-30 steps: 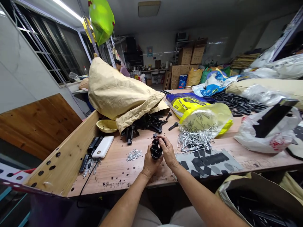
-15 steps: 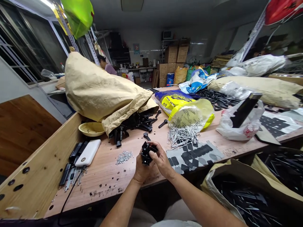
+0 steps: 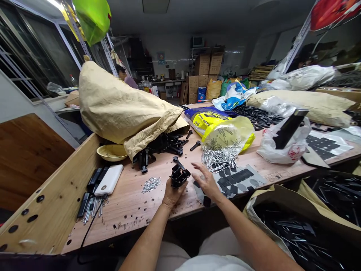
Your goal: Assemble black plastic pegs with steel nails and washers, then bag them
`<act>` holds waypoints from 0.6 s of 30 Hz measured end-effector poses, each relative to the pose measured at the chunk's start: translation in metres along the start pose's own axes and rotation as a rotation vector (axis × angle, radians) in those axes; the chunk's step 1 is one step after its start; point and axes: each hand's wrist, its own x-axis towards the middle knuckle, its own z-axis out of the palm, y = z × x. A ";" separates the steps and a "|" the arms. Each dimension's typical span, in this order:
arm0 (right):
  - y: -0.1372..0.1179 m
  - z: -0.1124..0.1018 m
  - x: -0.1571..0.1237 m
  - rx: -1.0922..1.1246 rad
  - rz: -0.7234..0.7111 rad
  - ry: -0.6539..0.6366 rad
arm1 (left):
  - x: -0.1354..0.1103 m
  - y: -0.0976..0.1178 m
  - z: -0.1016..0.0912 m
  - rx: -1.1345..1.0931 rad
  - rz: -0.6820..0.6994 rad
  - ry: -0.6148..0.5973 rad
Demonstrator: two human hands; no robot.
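Note:
My left hand [image 3: 172, 194] is closed around a cluster of black plastic parts [image 3: 179, 176], held just over the table's front. Its fingers are partly hidden behind the parts. To the right, my right hand [image 3: 208, 182] hovers with its fingers apart and nothing visible in them. Just beyond it lies a pile of thin metal rods [image 3: 220, 156], spilling from a yellow bag [image 3: 228, 131]. Under and beside that hand is a grey sheet with black pads [image 3: 235, 180]. A heap of small metal nuts [image 3: 151, 184] sits left of my left hand.
A large paper sack [image 3: 121, 105] spills black plastic parts [image 3: 166, 145] onto the table. At left are a yellow bowl [image 3: 111, 153], a white power bank [image 3: 109, 180] and a wooden side board [image 3: 56, 203]. Open sacks of rods and black parts [image 3: 299, 241] stand at lower right.
My right hand has come away from the black plastic parts and moved right, its fingers opening. My left hand keeps hold of them. The whole view has shifted slightly.

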 end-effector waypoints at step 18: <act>-0.007 0.057 0.024 0.258 0.111 0.088 | 0.003 0.001 -0.001 -0.029 0.187 -0.007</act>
